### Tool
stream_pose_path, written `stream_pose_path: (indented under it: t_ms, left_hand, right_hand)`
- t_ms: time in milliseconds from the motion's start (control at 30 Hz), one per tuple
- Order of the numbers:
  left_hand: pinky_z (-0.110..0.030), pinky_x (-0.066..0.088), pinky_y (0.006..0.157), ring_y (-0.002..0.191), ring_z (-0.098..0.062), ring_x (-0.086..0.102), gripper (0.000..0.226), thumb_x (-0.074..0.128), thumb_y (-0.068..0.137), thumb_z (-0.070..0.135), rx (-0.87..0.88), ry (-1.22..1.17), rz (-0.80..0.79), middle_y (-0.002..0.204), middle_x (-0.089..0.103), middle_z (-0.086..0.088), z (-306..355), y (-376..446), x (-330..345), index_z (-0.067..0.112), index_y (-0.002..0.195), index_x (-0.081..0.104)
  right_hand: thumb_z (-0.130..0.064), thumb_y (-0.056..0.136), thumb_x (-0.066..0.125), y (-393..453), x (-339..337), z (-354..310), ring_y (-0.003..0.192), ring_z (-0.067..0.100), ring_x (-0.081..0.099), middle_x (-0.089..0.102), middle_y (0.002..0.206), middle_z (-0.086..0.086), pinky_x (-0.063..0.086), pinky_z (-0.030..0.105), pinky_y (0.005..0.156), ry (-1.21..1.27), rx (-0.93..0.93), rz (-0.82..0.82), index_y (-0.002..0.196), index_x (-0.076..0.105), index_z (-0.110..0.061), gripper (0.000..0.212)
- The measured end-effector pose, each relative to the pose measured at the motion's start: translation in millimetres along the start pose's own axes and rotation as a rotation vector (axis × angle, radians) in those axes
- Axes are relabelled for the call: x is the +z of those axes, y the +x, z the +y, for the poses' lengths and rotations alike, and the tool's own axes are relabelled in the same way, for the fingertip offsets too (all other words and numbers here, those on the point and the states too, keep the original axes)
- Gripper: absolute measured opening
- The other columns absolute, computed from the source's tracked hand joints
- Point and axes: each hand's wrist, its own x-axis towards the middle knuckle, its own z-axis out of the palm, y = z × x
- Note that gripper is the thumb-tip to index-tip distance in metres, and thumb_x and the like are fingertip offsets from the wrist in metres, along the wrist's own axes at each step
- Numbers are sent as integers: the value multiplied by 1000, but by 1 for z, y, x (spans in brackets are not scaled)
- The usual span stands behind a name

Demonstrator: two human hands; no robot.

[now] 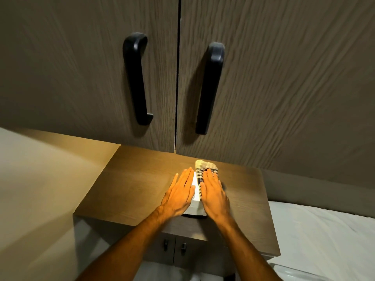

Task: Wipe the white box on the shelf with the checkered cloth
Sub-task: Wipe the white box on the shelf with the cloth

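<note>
The white box [196, 203] stands on the wooden shelf [134, 185], under the cabinet doors. My left hand [180, 192] lies flat against the box's left side, fingers straight and together. My right hand [213, 191] presses flat on the checkered cloth [205, 166], which is draped over the top and right side of the box. The cloth's far end sticks out beyond my fingertips. Most of the box is hidden between my two hands.
Two wood-grain cabinet doors with black handles [136, 78] [210, 88] hang right above the shelf. A small lower cabinet with two knobs [174, 246] sits beneath it. A bed with a white sheet [324, 240] lies to the right, and a pale wall [30, 189] stands to the left.
</note>
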Motion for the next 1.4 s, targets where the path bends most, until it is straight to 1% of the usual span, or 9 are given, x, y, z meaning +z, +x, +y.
stream_pose_path:
  t_ms: [100, 300, 600, 767, 900, 1067, 1167, 1233, 1400]
  left_hand:
    - [-39, -5, 132, 164, -17, 4, 62, 24, 111, 36, -13, -25, 16, 176, 6, -4, -1, 0, 2, 14, 165, 3]
    - [-46, -3, 134, 164, -21, -1, 63, 28, 110, 38, 9, 43, -31, 176, 3, -5, -3, 1, 7, 16, 166, 7]
    - [-40, -3, 134, 163, -16, 3, 63, 23, 111, 37, -32, -24, -6, 176, 4, -3, 2, 1, 2, 14, 165, 2]
    - [-46, -2, 134, 164, -20, -2, 64, 27, 111, 38, 20, 104, -46, 176, 0, -5, -2, -1, -1, 15, 166, 3]
    - [-45, -1, 134, 164, -19, 5, 60, 27, 111, 34, 21, 17, -30, 176, 10, -4, 0, 3, -3, 17, 166, 8]
    - [-41, -3, 134, 164, -17, 4, 62, 23, 111, 37, -1, 26, -10, 176, 6, -4, 0, 3, -2, 13, 165, 3]
    - [-41, -3, 133, 164, -18, 3, 63, 23, 111, 35, 8, 74, -3, 176, 5, -5, 0, 1, -1, 13, 165, 2]
    - [-44, -3, 134, 164, -21, 1, 64, 27, 111, 35, 31, 101, -30, 176, 3, -6, -1, 1, -2, 13, 166, 3]
    - [-44, 3, 135, 163, -20, 9, 60, 30, 111, 33, 31, -7, -26, 175, 15, -6, 1, 3, -8, 16, 165, 12]
  right_hand:
    - [-25, 103, 47, -16, 4, 6, 135, 24, 49, 44, 152, 12, 41, 34, 113, 14, 131, 101, 150, 34, -11, 51]
    - [-26, 104, 43, -43, 30, 18, 154, 16, 12, 15, 165, 5, -2, 23, 123, -130, -43, -24, 155, 18, -12, 59]
    - [-24, 101, 52, -12, 14, 4, 121, 27, 61, 64, 129, 9, 55, 30, 98, 223, 150, 121, 136, 50, -17, 36]
    - [-9, 100, 49, -48, 30, 20, 153, 15, 16, 25, 163, -1, 25, 38, 124, -158, -112, 45, 154, 27, -16, 58]
    - [-30, 102, 47, -15, 11, 4, 141, 23, 42, 45, 153, 8, 40, 47, 116, -60, -118, 33, 150, 37, -14, 52]
    - [-41, 102, 46, -3, 9, 6, 102, 1, 69, 69, 121, -6, 55, 9, 74, -64, 62, 156, 130, 57, -31, 32]
    - [-11, 104, 43, -36, 30, 21, 148, 8, 29, 32, 160, 1, 30, 22, 118, -117, -29, 95, 153, 31, -17, 51]
    - [-2, 100, 46, -49, 37, 25, 153, 13, 10, 19, 164, -2, 18, 32, 124, -191, -78, 95, 155, 23, -18, 62]
    - [-33, 102, 46, -12, 14, 15, 147, 22, 34, 39, 157, 5, 34, 43, 120, -148, -134, 17, 151, 35, -15, 54]
